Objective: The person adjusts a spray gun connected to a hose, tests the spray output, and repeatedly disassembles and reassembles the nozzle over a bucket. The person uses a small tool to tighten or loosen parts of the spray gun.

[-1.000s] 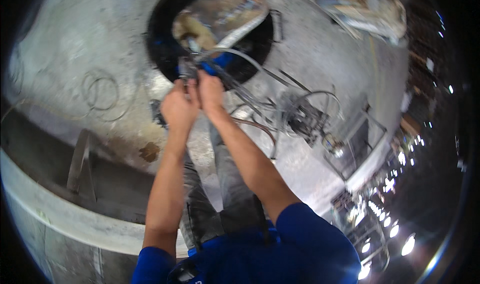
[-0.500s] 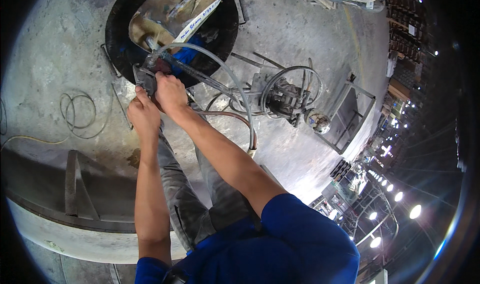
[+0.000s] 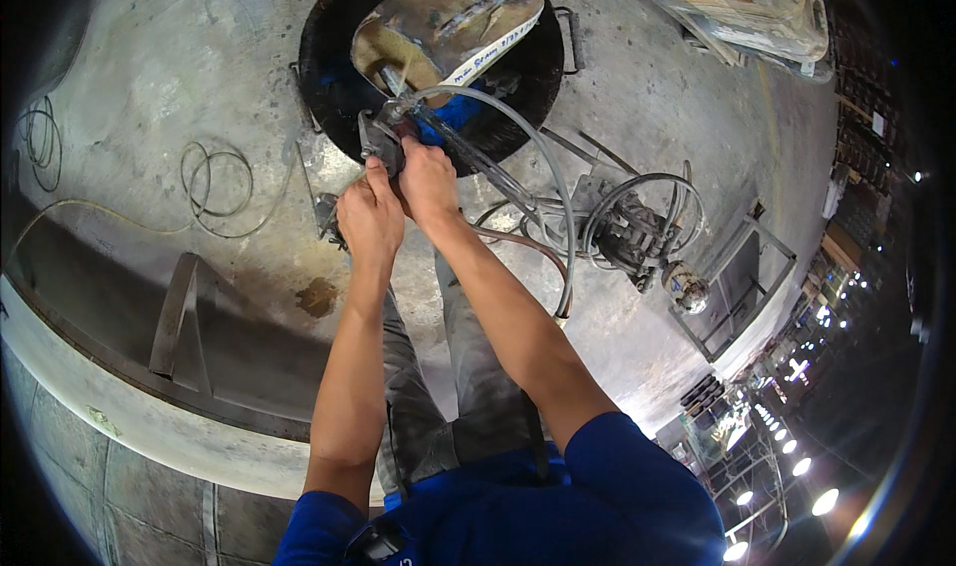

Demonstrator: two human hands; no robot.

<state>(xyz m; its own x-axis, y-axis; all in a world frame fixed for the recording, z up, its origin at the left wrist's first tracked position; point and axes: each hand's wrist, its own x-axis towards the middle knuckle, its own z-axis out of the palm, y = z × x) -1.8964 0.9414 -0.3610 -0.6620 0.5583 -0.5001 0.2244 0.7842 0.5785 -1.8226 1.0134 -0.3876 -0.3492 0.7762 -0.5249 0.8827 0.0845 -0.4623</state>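
Both my hands are closed together around a dark grey metal tool (image 3: 380, 146) that looks like a spray gun, at the near rim of a round black tub (image 3: 321, 43). My left hand (image 3: 368, 213) has its thumb along the tool's near end. My right hand (image 3: 428, 178) grips it from the right, beside a dark reddish part. Much of the tool is hidden by my fingers. A grey hose (image 3: 518, 118) arches right from beside the tool, and a brown hose (image 3: 523, 242) runs out near my right wrist. Inside the tub lies a stained, cut-open plastic container (image 3: 438, 18).
A pump-like machine (image 3: 632, 227) with coiled hoses stands on the floor to the right, by a metal frame (image 3: 752, 277). A thin looped cable (image 3: 214, 208) lies at left. A curved pale rim (image 3: 199, 447) with a metal brace (image 3: 177, 317) spans the lower left.
My view has shifted left, so the tub, the machine and my hands appear farther right. My hands keep their hold on the tool near the tub's rim.
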